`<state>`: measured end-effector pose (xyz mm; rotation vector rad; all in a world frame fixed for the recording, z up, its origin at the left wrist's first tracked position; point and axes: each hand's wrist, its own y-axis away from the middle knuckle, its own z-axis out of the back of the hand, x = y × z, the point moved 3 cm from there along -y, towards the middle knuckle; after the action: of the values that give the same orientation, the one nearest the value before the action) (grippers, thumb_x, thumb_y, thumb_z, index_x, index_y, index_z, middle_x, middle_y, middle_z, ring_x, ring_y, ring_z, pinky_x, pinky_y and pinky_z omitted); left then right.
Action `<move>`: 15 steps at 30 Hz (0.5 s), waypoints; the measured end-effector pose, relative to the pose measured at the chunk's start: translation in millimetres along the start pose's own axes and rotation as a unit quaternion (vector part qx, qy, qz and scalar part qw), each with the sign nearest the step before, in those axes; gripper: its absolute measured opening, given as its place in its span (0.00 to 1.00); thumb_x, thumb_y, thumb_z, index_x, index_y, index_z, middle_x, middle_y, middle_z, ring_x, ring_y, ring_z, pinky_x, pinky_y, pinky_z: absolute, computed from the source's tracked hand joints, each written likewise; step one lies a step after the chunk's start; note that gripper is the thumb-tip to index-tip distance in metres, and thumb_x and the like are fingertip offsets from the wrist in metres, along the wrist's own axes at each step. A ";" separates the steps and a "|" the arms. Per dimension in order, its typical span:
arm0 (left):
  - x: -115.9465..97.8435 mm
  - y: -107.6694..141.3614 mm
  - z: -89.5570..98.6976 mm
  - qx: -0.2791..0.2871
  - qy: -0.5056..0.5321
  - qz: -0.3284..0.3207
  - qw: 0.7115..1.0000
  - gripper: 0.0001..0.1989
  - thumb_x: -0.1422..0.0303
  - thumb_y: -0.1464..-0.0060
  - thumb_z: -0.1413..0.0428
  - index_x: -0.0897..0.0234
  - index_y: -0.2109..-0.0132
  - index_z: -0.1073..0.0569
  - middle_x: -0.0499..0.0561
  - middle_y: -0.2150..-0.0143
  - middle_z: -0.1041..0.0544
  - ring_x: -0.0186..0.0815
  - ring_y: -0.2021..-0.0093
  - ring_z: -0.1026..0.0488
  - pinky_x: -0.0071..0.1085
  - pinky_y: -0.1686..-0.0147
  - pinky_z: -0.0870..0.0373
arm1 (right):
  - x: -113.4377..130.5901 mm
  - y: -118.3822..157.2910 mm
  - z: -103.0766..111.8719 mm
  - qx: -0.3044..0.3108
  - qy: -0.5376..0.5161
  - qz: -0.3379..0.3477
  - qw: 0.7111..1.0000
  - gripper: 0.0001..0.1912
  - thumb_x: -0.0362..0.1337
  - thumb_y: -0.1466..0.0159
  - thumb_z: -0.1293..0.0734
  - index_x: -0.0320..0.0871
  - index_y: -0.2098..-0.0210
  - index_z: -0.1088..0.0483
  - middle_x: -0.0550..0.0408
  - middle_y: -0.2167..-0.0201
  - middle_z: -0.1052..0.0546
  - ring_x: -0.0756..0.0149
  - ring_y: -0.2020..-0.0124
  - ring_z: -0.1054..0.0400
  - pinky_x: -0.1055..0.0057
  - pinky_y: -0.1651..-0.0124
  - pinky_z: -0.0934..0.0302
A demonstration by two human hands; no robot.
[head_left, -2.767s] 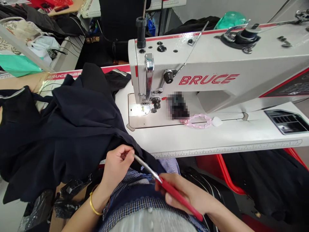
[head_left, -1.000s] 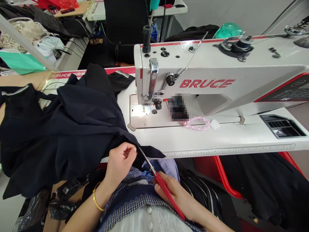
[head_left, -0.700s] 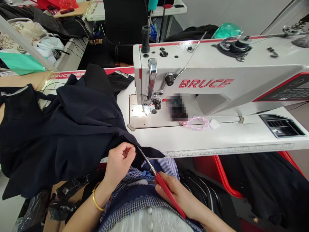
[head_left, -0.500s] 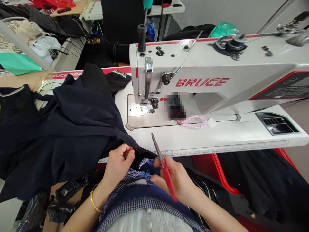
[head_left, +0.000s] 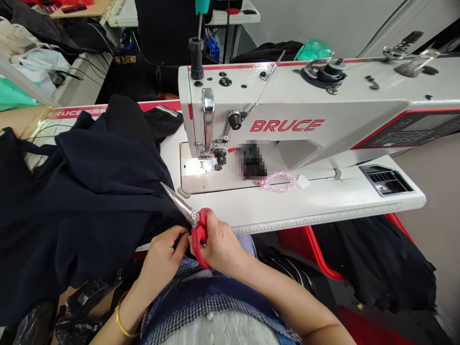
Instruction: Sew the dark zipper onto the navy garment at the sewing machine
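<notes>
My left hand (head_left: 166, 255) pinches the edge of a dark navy garment (head_left: 97, 191) at the front edge of the sewing table. The garment spreads across the table's left part and hangs over its front. Close beside it, my right hand (head_left: 224, 242) grips red-handled scissors (head_left: 200, 239) with the fingers in the handles. Their blades (head_left: 179, 201) look closed and point up and left over the cloth. The right fingertips are close to the left ones; whether they also touch the cloth is hidden.
A white sewing machine (head_left: 287, 96) stands behind my hands, its lit needle plate (head_left: 196, 166) right of the garment. A pink bead loop (head_left: 282, 182) lies on the machine bed. Below on the right, dark cloth (head_left: 377, 263) hangs over a red-rimmed bin (head_left: 319, 254).
My right hand has moved left to beside my left hand, and the scissors now lean left over the garment. My left hand keeps its pinch. The whole view has shifted slightly.
</notes>
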<state>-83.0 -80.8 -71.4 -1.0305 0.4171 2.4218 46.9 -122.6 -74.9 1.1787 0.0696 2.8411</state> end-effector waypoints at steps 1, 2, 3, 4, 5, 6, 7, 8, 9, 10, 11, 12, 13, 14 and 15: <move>-1.6 -0.5 -0.1 -0.005 -0.004 -0.005 1.000 0.11 0.65 0.47 0.54 0.64 0.70 0.28 0.46 0.76 0.27 0.30 0.78 0.33 0.25 0.76 0.38 | -1.3 0.0 -0.8 -0.004 0.004 -0.005 1.000 0.11 0.36 0.46 0.43 0.43 0.63 0.48 0.60 0.80 0.38 0.68 0.81 0.45 0.74 0.78 0.57; -2.9 -1.0 -0.1 -0.013 -0.008 -0.009 1.000 0.11 0.66 0.47 0.53 0.64 0.70 0.28 0.46 0.77 0.27 0.30 0.78 0.34 0.24 0.76 0.38 | -1.9 -0.5 -1.5 -0.004 0.008 -0.004 1.000 0.10 0.35 0.47 0.44 0.44 0.64 0.48 0.60 0.80 0.38 0.68 0.81 0.45 0.74 0.78 0.57; -3.9 -1.4 -0.2 -0.023 -0.009 -0.011 1.000 0.10 0.66 0.48 0.53 0.64 0.71 0.29 0.46 0.78 0.27 0.29 0.79 0.34 0.24 0.77 0.39 | -2.1 -1.5 -1.9 -0.004 0.010 0.003 1.000 0.09 0.35 0.47 0.44 0.44 0.65 0.48 0.59 0.79 0.38 0.68 0.81 0.45 0.74 0.78 0.57; -4.3 -1.7 -0.3 -0.037 -0.008 -0.008 0.999 0.10 0.67 0.49 0.52 0.64 0.72 0.29 0.45 0.78 0.28 0.29 0.80 0.35 0.24 0.77 0.39 | -2.0 -2.9 -1.8 -0.005 0.006 0.010 1.000 0.09 0.34 0.48 0.44 0.44 0.67 0.48 0.58 0.78 0.37 0.68 0.80 0.45 0.74 0.77 0.57; -4.1 -1.8 -0.7 -0.051 -0.004 -0.002 0.999 0.10 0.67 0.49 0.52 0.64 0.72 0.29 0.45 0.79 0.28 0.29 0.80 0.36 0.24 0.78 0.39 | -2.2 -4.7 -1.2 -0.011 -0.004 0.014 1.000 0.08 0.34 0.48 0.44 0.44 0.67 0.49 0.58 0.78 0.37 0.68 0.80 0.45 0.74 0.77 0.56; -3.2 -1.8 -1.2 -0.066 0.004 0.007 0.998 0.09 0.67 0.50 0.52 0.65 0.72 0.29 0.45 0.79 0.29 0.28 0.80 0.36 0.23 0.78 0.39 | -3.2 -6.6 -0.2 -0.019 -0.023 0.009 1.000 0.08 0.34 0.49 0.44 0.45 0.68 0.49 0.58 0.78 0.37 0.69 0.80 0.45 0.74 0.77 0.55; -1.6 -1.7 -1.8 -0.080 0.013 0.020 0.997 0.09 0.67 0.50 0.52 0.65 0.72 0.29 0.45 0.79 0.29 0.28 0.80 0.35 0.23 0.78 0.38 | -4.9 -8.8 1.0 -0.028 -0.051 -0.004 0.998 0.08 0.34 0.49 0.44 0.45 0.68 0.49 0.59 0.78 0.37 0.69 0.81 0.46 0.74 0.77 0.54; 0.5 -1.6 -2.4 -0.093 0.024 0.035 0.995 0.09 0.67 0.50 0.51 0.65 0.72 0.29 0.45 0.79 0.29 0.28 0.80 0.35 0.23 0.78 0.38 | -7.1 -10.9 2.1 -0.036 -0.085 -0.022 0.996 0.08 0.34 0.48 0.44 0.45 0.69 0.49 0.60 0.78 0.38 0.70 0.81 0.46 0.74 0.77 0.52; 2.8 -1.6 -2.9 -0.103 0.035 0.051 0.993 0.09 0.66 0.50 0.51 0.65 0.71 0.29 0.45 0.79 0.29 0.29 0.80 0.35 0.23 0.78 0.38 | -9.4 -12.9 2.9 -0.041 -0.121 -0.040 0.991 0.07 0.34 0.48 0.44 0.45 0.69 0.49 0.61 0.79 0.38 0.71 0.82 0.47 0.75 0.77 0.51; 5.0 -1.7 -3.3 -0.109 0.045 0.066 0.991 0.09 0.66 0.50 0.51 0.65 0.71 0.29 0.45 0.79 0.30 0.29 0.80 0.35 0.23 0.78 0.38 | -11.4 -14.7 3.2 -0.044 -0.153 -0.053 0.986 0.07 0.34 0.48 0.43 0.45 0.69 0.49 0.61 0.79 0.39 0.71 0.82 0.47 0.75 0.76 0.50; 6.7 -2.1 -3.7 -0.108 0.055 0.077 0.990 0.09 0.65 0.50 0.51 0.66 0.71 0.30 0.45 0.79 0.30 0.28 0.80 0.35 0.23 0.79 0.38 | -12.9 -16.4 3.2 -0.044 -0.179 -0.060 0.981 0.07 0.34 0.48 0.43 0.45 0.70 0.49 0.62 0.79 0.39 0.72 0.81 0.47 0.75 0.76 0.49; 8.0 -2.9 -3.9 -0.101 0.062 0.086 0.989 0.09 0.65 0.50 0.51 0.66 0.71 0.30 0.45 0.80 0.31 0.28 0.80 0.36 0.23 0.79 0.39 | -13.9 -17.7 2.8 -0.042 -0.198 -0.060 0.978 0.08 0.33 0.49 0.42 0.45 0.71 0.49 0.62 0.79 0.39 0.72 0.81 0.46 0.75 0.75 0.48; 8.5 -4.0 -4.0 -0.089 0.068 0.091 0.990 0.09 0.65 0.50 0.51 0.65 0.71 0.30 0.45 0.80 0.32 0.28 0.80 0.37 0.23 0.80 0.40 | -14.6 -18.6 2.3 -0.040 -0.207 -0.058 0.976 0.08 0.33 0.49 0.41 0.45 0.71 0.49 0.62 0.79 0.39 0.71 0.80 0.46 0.74 0.74 0.47; 8.5 -5.5 -3.9 -0.073 0.073 0.093 0.990 0.10 0.65 0.50 0.51 0.65 0.71 0.31 0.44 0.80 0.32 0.28 0.81 0.38 0.23 0.81 0.41 | -15.1 -19.1 1.7 -0.036 -0.210 -0.057 0.975 0.09 0.33 0.49 0.41 0.45 0.71 0.48 0.62 0.79 0.39 0.71 0.80 0.45 0.74 0.74 0.46; 8.1 -7.2 -3.9 -0.054 0.075 0.092 0.991 0.10 0.64 0.50 0.52 0.65 0.71 0.31 0.44 0.80 0.33 0.28 0.81 0.38 0.22 0.81 0.41 | -15.4 -19.2 0.8 -0.029 -0.210 -0.058 0.976 0.09 0.33 0.48 0.41 0.45 0.70 0.48 0.61 0.78 0.38 0.71 0.80 0.45 0.74 0.73 0.46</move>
<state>-81.8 -74.0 -80.7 -1.2779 0.4532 2.5615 59.2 -104.7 -86.5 1.6707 0.0307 2.4190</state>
